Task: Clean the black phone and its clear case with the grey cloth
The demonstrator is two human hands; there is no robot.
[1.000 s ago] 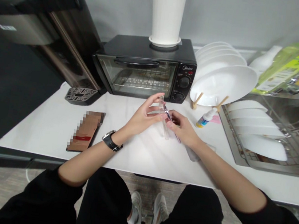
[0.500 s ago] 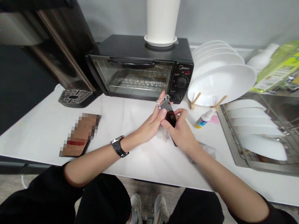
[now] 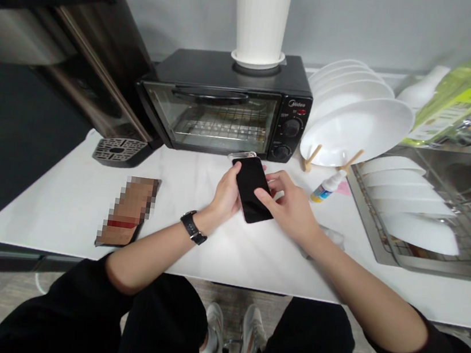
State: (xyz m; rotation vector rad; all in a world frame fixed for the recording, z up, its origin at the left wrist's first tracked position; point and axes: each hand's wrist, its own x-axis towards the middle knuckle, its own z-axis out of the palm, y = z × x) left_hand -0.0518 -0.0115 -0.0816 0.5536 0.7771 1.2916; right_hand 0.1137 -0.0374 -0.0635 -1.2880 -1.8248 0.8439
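A black-faced phone is held tilted above the white counter, its dark screen facing me. My left hand grips its left edge, thumb on the upper corner. My right hand holds the right edge with the thumb over the screen. A clear plastic piece shows at the phone's top end; whether it is attached is unclear. Beyond my right wrist lies a crumpled clear bag, partly hidden by the forearm. A small spray bottle stands to the right.
A toaster oven bears a white pot. White plates stand in a rack beside the sink. At left are a dark machine and a flat pixelated object. A green bottle is at back right.
The phone has turned from edge-on to face me, with its full screen showing. My left hand has shifted left and down to its side. The view has shifted slightly.
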